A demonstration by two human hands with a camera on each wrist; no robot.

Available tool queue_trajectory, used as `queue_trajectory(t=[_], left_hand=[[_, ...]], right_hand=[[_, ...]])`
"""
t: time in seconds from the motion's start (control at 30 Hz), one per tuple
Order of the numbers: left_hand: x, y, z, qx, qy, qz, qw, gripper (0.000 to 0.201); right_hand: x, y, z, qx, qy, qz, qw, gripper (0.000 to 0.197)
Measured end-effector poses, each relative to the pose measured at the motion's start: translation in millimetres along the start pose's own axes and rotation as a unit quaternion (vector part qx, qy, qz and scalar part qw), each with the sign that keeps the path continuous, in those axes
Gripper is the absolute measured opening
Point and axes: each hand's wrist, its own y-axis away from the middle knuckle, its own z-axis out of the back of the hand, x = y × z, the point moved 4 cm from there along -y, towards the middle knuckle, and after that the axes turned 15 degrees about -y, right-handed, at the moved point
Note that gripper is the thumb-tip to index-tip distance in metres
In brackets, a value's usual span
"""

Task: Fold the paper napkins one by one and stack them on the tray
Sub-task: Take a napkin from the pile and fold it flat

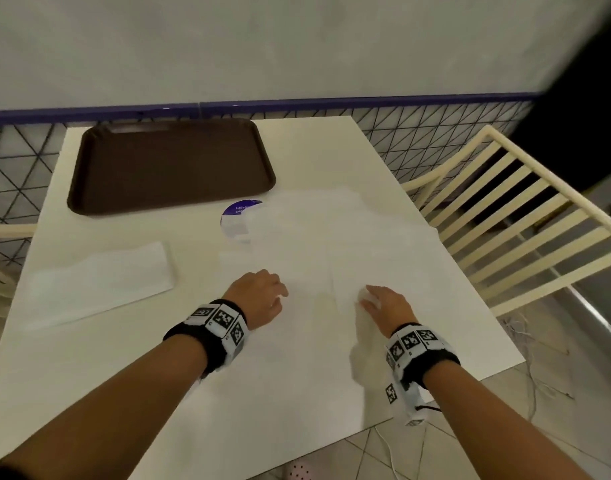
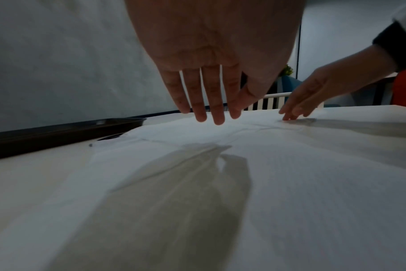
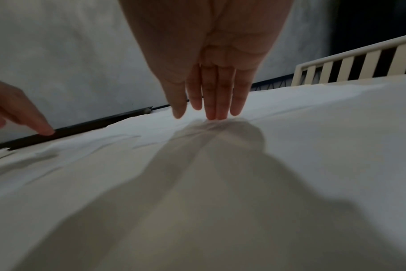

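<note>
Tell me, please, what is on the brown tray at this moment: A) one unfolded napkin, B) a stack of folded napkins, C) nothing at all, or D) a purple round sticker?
C: in the head view the brown tray shows only bare surface, while the folded napkin lies on the table.

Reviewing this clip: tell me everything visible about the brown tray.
The brown tray is a dark, rectangular serving tray with rounded corners and a low raised rim, plastic by the look of it. It lies flat at the far left of the white table, near the wall. Nothing lies in it: no napkin has been stacked there. Neither hand touches it. A round purple-and-white sticker sits just in front of its near right corner.
</note>
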Motion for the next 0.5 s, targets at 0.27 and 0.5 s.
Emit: queue_trajectory(t=[0.27,0.5], left_hand=[[-40.3,-48.7,-15.4,0.078,-0.057,0.012,0.995,0.04],[-57.0,-83.3,-19.2,0.073,-0.045,0.037,0.996,0.042]], right_hand=[[-0.8,-28.0,11.2,0.033,0.07,0.046,0.996,0.044],[-5.8,-44.6,18.6,0.032,0.01,0.068,0.997,0.034]])
